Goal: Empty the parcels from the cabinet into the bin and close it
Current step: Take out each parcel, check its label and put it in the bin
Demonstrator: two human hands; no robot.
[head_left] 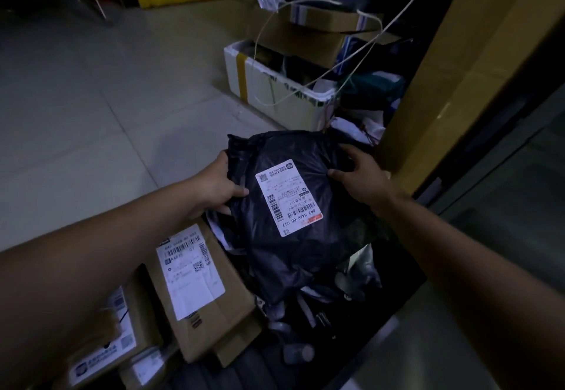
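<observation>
1. A black plastic parcel (293,206) was held near frame centre, label side up, above a heap of other parcels
2. A white shipping label (289,197) with barcodes was stuck on its top face, tilted, print too small to be read
3. The left hand (218,186) was clamped on the parcel's 9 o'clock edge, thumb laid on top, fingers tucked under
4. The right hand (360,178) was clamped on the 2 o'clock edge, thumb pressed on the top face, the other fingers curled over the rim
5. A flat cardboard box (214,322) with a white label was lying at 7 o'clock of the parcel, just beside it
6. A second labelled carton (104,347) was seen at 8 o'clock, at the frame's lower left, partly hidden by the left forearm
7. Dark and grey bagged parcels (321,307) were piled directly under the held parcel, at 6 o'clock; whether they lay in a bin could not be told
8. A white foam box (275,93) stuffed with items was on the tiled floor (91,99) at 12 o'clock, with an open cardboard box (308,32) on top
9. A white cable (360,50) was draped across both boxes
10. A yellow panel (458,68) was standing at 2 o'clock, near the right hand
</observation>
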